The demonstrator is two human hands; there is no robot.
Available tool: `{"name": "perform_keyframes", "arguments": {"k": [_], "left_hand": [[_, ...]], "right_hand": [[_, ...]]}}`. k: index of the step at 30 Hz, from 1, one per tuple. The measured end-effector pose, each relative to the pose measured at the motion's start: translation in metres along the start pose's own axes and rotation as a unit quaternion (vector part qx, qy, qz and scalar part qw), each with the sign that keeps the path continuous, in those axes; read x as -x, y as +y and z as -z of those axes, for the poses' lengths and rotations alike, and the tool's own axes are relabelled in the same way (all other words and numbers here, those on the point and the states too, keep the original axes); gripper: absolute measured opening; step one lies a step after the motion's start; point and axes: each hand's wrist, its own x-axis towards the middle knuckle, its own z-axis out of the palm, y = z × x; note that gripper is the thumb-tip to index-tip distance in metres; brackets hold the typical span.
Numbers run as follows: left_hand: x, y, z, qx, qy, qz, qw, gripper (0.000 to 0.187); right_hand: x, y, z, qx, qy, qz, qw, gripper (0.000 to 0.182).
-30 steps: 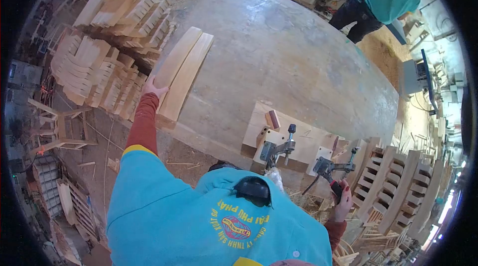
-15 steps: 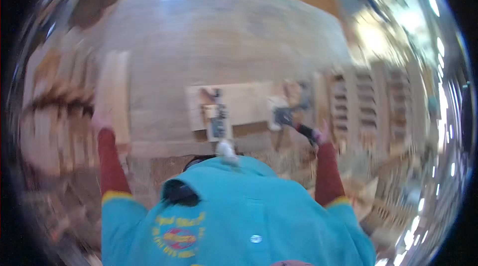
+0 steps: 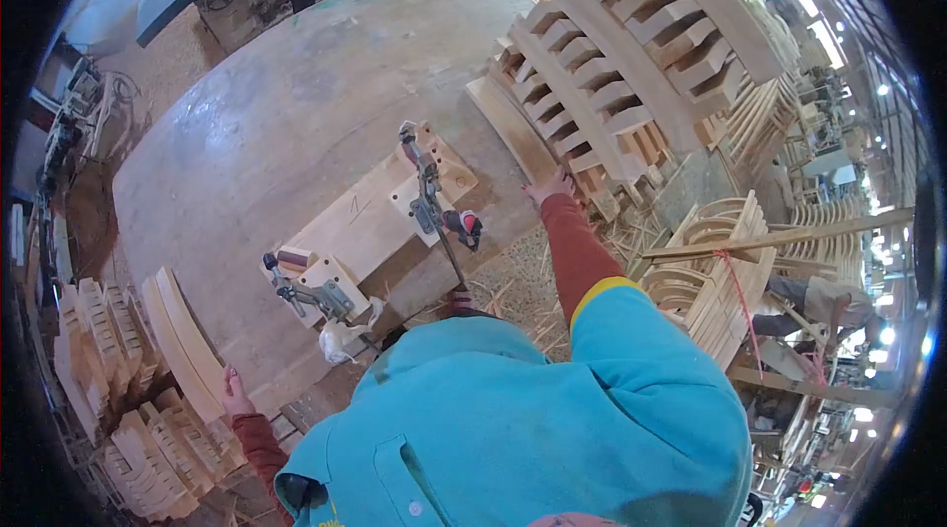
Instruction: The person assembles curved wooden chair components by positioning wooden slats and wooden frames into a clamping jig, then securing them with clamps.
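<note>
My left hand [image 3: 237, 393] is beside the near end of two pale curved wooden slats [image 3: 187, 345], which lie together at the table's left edge. Its fingers look apart, and any contact with the wood is hard to make out. On the right, my right hand [image 3: 549, 189] has its fingers at the near end of another curved wooden slat [image 3: 515, 131], apparently gripping it. Between the hands lies a wooden jig board [image 3: 357, 216] marked with a 1. Two metal toggle clamps [image 3: 426, 194] [image 3: 308, 292] are fixed to blocks at its ends, one with a red-and-black handle grip.
Notched wooden parts [image 3: 612, 54] are stacked high at the right of the worktable [image 3: 326, 103]. More stacks [image 3: 148, 448] stand at lower left. Curved frames [image 3: 705, 281] and a wooden bar lie at right. One person stands beyond the table; another bends at far right.
My view has turned and sharpened from a blur. The jig and table now appear slanted. My right hand has moved from near the clamp handle to the slat's end.
</note>
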Motion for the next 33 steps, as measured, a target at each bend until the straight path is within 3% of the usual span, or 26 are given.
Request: {"name": "perform_keyframes", "arguments": {"k": [4, 7, 8, 10, 12, 13, 14, 15, 17, 19, 20, 22, 23, 25, 28, 31, 33], "left_hand": [[0.01, 0.022, -0.012, 0.033, 0.01, -0.029, 0.999, 0.034], [0.017, 0.09, -0.035, 0.015, 0.037, -0.044, 0.998, 0.034], [0.018, 0.116, -0.046, 0.027, 0.03, -0.08, 0.996, 0.033], [0.023, 0.175, -0.074, 0.038, 0.007, -0.148, 0.988, 0.032], [0.033, 0.232, -0.117, 0.067, -0.052, -0.186, 0.979, 0.031], [0.046, 0.264, -0.148, 0.105, -0.105, -0.16, 0.976, 0.031], [0.069, 0.311, -0.18, 0.112, -0.208, -0.162, 0.958, 0.031], [0.073, 0.326, -0.209, 0.19, -0.348, -0.082, 0.914, 0.036], [0.095, 0.372, -0.273, 0.147, -0.405, -0.146, 0.891, 0.052], [0.114, 0.395, -0.313, 0.281, -0.409, -0.067, 0.865, 0.055], [0.111, 0.399, -0.318, 0.315, -0.387, -0.11, 0.859, 0.056], [0.1, 0.401, -0.322, 0.374, -0.34, -0.189, 0.842, 0.057], [0.082, 0.403, -0.31, 0.383, -0.362, -0.13, 0.84, 0.057], [0.041, 0.409, -0.287, 0.333, -0.359, -0.137, 0.861, 0.05], [-0.033, 0.413, -0.253, 0.292, -0.356, -0.107, 0.881, 0.046], [-0.118, 0.394, -0.235, 0.186, -0.35, -0.101, 0.912, 0.046], [-0.138, 0.369, -0.237, 0.107, -0.351, -0.1, 0.925, 0.046]], "right_hand": [[0.011, 0.003, -0.002, 0.008, -0.071, 0.095, 0.993, 0.091], [0.044, -0.006, 0.035, -0.165, -0.071, 0.103, 0.978, 0.076], [0.053, -0.01, 0.054, -0.296, -0.162, 0.077, 0.938, 0.072], [0.074, -0.015, 0.095, -0.531, -0.329, 0.011, 0.781, 0.064], [0.092, -0.026, 0.127, -0.465, -0.19, 0.204, 0.84, 0.064], [0.103, -0.032, 0.144, -0.421, -0.116, 0.296, 0.849, 0.064], [0.118, -0.044, 0.164, -0.401, -0.08, 0.344, 0.845, 0.065], [0.136, -0.06, 0.187, -0.381, -0.043, 0.39, 0.837, 0.066], [0.19, -0.098, 0.238, -0.292, 0.054, 0.441, 0.847, 0.068], [0.234, -0.13, 0.259, -0.274, 0.118, 0.501, 0.813, 0.068], [0.245, -0.138, 0.264, -0.265, 0.148, 0.526, 0.795, 0.069], [0.247, -0.142, 0.269, -0.294, 0.082, 0.579, 0.756, 0.068], [0.246, -0.142, 0.267, -0.312, 0.049, 0.602, 0.733, 0.068], [0.225, -0.123, 0.245, -0.318, 0.025, 0.547, 0.774, 0.064], [0.224, -0.098, 0.236, -0.187, -0.195, 0.369, 0.889, 0.056], [0.241, -0.096, 0.189, -0.215, -0.12, 0.509, 0.825, 0.048], [0.241, -0.11, 0.166, -0.247, -0.054, 0.457, 0.853, 0.041]]}}
